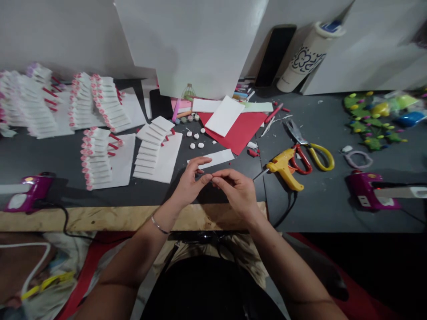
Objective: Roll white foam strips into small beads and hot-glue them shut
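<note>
My left hand (191, 182) and my right hand (236, 189) meet at the fingertips above the front of the dark table. The right thumb and forefinger pinch something too small to make out. My left thumb touches the same spot, while the left forefinger is stretched out apart from it. Just behind the hands lies a white paper strip (218, 158). Several small white balls (192, 146) sit beyond it. Left of them, a fanned stack of white paper pieces (147, 156) rests on a white sheet (170, 160). A red sheet (237, 129) lies under a white card (224, 116).
Right of my hands are a yellow glue gun (285, 169) with a cable and scissors (308, 149) with red and yellow handles. Purple power blocks stand at left (31, 191) and right (370, 189). A bottle (308, 58) and black phone (275, 55) lean behind. More paper stacks (96, 158) lie left.
</note>
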`<state>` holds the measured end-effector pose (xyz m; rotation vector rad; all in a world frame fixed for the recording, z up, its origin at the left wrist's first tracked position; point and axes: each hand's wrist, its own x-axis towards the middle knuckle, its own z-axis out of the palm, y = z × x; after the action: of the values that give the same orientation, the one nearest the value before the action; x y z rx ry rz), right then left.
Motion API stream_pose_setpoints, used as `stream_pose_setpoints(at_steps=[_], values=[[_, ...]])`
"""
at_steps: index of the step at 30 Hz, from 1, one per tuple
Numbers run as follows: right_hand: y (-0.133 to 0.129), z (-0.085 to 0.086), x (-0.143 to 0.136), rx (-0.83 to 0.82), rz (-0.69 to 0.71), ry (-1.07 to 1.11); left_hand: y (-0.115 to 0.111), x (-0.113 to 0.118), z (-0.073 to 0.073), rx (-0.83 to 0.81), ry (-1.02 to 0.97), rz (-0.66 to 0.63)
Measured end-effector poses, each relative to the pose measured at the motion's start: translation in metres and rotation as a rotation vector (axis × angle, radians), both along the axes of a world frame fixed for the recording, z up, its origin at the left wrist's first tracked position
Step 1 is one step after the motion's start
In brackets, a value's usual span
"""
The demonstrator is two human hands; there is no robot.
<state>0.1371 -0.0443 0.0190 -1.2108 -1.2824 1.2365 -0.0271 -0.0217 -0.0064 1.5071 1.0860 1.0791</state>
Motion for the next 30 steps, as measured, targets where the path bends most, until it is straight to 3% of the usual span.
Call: stream_pose_setpoints(at_steps=[5, 13, 15, 17, 21, 25, 28, 30], values=[[-0.002, -0.003, -0.001, 0.08, 0.016, -0.036, 0.0, 0.003, 0.0, -0.04, -0.059, -0.021], [0.006, -0.004, -0.005, -0.221, 0.103, 0.538, -0.004, 0.001, 0.007, -0.082, -0.08, -0.036], [0.007, -0.001, -0.007, -0.271, 0.102, 0.57, -0.004, 0.0, 0.007, -0.073, -0.042, -0.004], [0.006, 0.001, -0.003, -0.22, 0.077, 0.526, -0.004, -0.001, 0.006, -0.051, -0.002, 0.043], [0.009, 0.003, 0.037, 0.003, -0.081, 0.183, -0.002, -0.008, 0.01, -0.055, 0.077, 0.202], [0.023, 0.011, 0.112, 0.237, -0.392, -0.691, 0.005, -0.02, 0.026, -0.025, 0.271, 0.3], [0.036, 0.022, 0.147, 0.119, -0.579, -1.14, 0.015, -0.023, 0.035, 0.158, 0.605, 0.231], [0.045, 0.028, 0.147, 0.098, -0.521, -1.266, 0.024, -0.02, 0.033, 0.255, 0.82, 0.158]])
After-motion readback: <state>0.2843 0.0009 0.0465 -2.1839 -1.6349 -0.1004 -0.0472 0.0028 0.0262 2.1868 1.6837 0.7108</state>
